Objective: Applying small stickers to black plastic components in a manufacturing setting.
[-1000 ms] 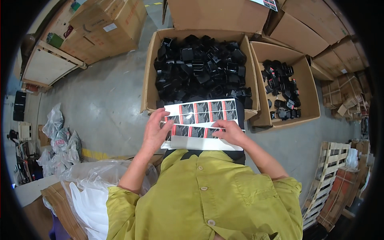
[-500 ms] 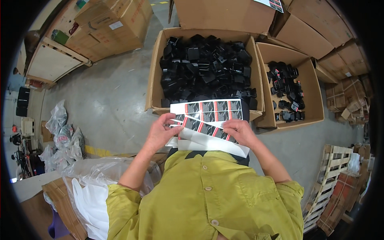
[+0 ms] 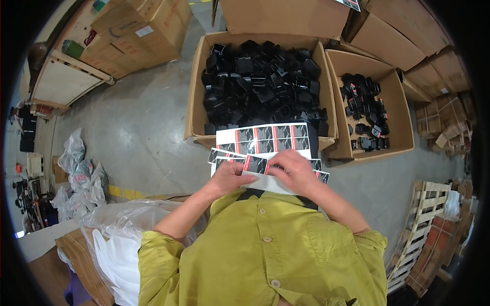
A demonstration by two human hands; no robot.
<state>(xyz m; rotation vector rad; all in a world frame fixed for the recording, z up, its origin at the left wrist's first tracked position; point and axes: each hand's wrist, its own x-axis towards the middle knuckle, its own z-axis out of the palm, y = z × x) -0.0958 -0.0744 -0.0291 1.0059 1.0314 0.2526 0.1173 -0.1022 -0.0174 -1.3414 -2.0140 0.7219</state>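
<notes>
A strip of black, red and white stickers (image 3: 256, 164) is stretched between my hands, close to my waist. My left hand (image 3: 228, 179) pinches its left part, thumb along the lower white edge. The curled fingers of my right hand (image 3: 296, 172) close on the strip at its right and hide part of it. Beneath and beyond lies a white sheet of similar stickers (image 3: 263, 133), several in rows. More sticker pieces stick out on both sides of my hands.
Just ahead stands a large cardboard box (image 3: 192, 97) heaped with black plastic parts (image 3: 263, 84). To its right, a smaller carton (image 3: 398, 109) holds fewer such parts, some with red-marked labels. Bagged items (image 3: 81, 168) lie at left; a wooden pallet (image 3: 418, 229) leans at right.
The strip has come nearer to my body and lies more level. My left hand has moved down and right, and my right hand has moved left toward it.
</notes>
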